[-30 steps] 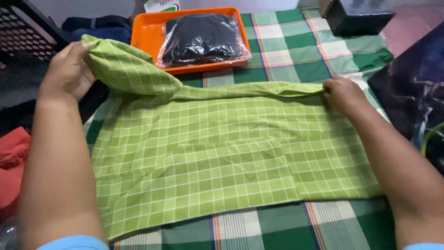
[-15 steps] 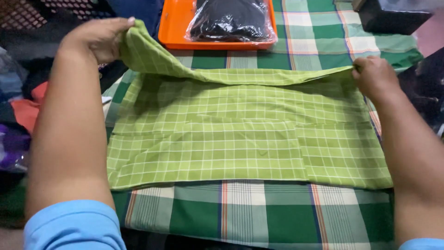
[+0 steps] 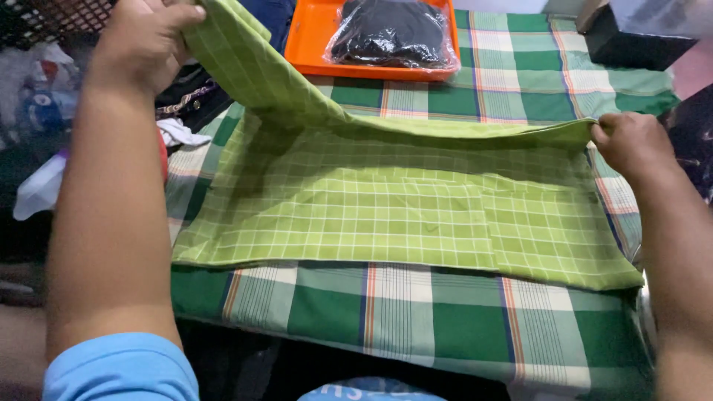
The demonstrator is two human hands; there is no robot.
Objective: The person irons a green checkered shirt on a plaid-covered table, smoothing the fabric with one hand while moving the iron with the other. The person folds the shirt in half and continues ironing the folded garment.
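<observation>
Tablecloth [image 3: 445, 312] beneath green cloth [image 3: 386, 215], now higher.

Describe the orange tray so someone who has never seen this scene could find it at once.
Start from the green plaid tablecloth covering the table. Follow it to the far edge, beyond the light green checked cloth that the left hand and right hand hold up. The orange tray lies there, the only bright orange thing, holding a dark bundle in clear plastic.
</observation>
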